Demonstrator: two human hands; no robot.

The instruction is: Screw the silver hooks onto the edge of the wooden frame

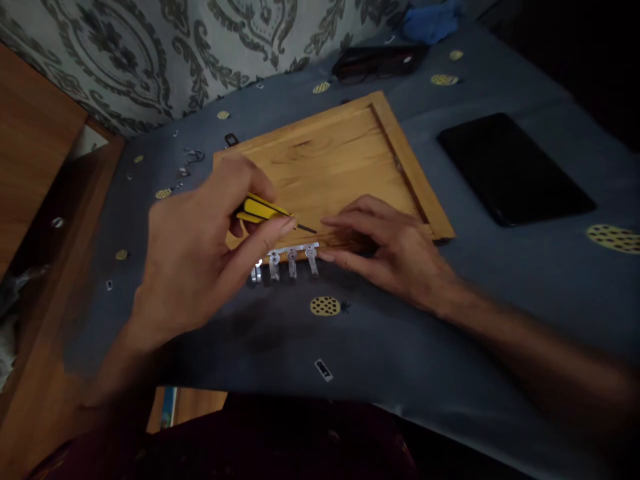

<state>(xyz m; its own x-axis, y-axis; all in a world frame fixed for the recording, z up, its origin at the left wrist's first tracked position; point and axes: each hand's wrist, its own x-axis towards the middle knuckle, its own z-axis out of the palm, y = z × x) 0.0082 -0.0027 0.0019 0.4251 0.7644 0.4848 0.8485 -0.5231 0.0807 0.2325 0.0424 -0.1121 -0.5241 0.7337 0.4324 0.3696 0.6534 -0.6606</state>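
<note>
A shallow wooden frame board [330,160] lies on a grey-blue patterned sheet [450,320]. A row of silver metal hooks [290,259] sticks out from its near edge. My left hand [205,260] is closed around a yellow-handled screwdriver [263,210], whose dark tip points right toward the board's near edge. My right hand [385,247] rests on the board's near right corner, its fingers curled and pressed down beside the screwdriver tip; whether they pinch anything is hidden.
A black tablet or phone [515,167] lies to the right of the board. A dark case [380,63] and blue cloth [430,20] sit at the back. Small metal bits [187,163] are scattered at the left. A wooden edge [40,133] borders the left.
</note>
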